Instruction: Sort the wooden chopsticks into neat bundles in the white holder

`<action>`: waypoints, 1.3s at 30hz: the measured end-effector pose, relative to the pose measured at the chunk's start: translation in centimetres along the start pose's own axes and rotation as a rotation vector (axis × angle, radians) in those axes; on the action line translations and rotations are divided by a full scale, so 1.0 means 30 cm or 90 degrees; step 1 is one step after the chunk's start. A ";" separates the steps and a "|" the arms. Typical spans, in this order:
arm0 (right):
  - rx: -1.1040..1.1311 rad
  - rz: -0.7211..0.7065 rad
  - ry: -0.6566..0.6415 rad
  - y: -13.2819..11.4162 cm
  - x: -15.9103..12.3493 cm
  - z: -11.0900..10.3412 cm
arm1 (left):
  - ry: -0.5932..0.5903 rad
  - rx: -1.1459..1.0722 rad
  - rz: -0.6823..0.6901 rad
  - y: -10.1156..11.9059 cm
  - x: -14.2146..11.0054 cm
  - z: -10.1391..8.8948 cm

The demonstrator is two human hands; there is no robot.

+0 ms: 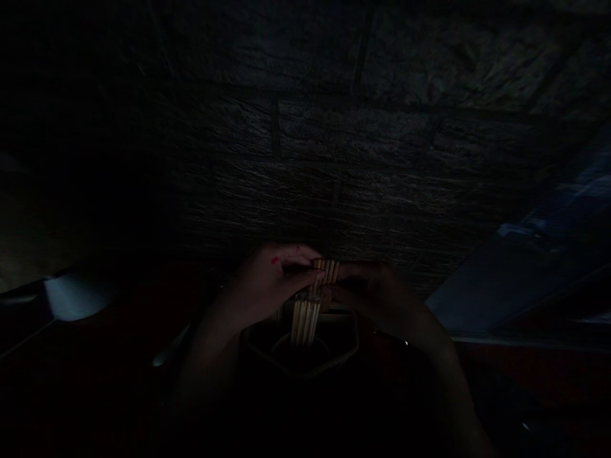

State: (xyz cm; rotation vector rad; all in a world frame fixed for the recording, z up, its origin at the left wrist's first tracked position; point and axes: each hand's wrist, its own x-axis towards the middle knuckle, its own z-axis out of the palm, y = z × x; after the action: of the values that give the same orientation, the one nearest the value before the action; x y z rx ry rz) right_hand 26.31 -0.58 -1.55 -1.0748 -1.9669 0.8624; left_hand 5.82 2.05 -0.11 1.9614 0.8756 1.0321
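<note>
In dim light my left hand (279, 273) pinches a short row of thin, pale wooden sticks (328, 270) between thumb and fingers. A red mark shows on the back of this hand. From the other side, my right hand (375, 289) closes on the right edge of the same row, its fingers mostly in shadow. Just below stands an upright bundle of similar sticks (305, 323), bound near its top with something dark. Around the bundle's foot is an angular, dark bowl-like container (357, 340). Its inside is too dark to make out.
A rough stone or brick-patterned wall (353, 140) rises close behind my hands. A bluish panel, perhaps a door or frame (491, 280), stands to the right. A pale object (76, 296) lies at the left, above a dark reddish surface (124, 337).
</note>
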 end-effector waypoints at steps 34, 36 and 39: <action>-0.193 0.055 0.028 0.007 -0.049 -0.099 | -0.026 0.015 -0.026 0.007 0.040 0.084; -0.233 0.066 0.036 0.003 -0.047 -0.099 | -0.030 0.016 -0.023 0.005 0.038 0.085; -0.239 0.043 0.034 0.003 -0.044 -0.097 | -0.025 0.022 -0.011 0.001 0.039 0.089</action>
State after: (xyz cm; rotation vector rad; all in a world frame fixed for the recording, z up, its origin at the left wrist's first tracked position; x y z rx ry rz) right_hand 29.28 -1.09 -0.49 -1.3677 -2.1073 0.5013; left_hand 8.66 2.21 -0.74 1.9927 0.8920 0.9711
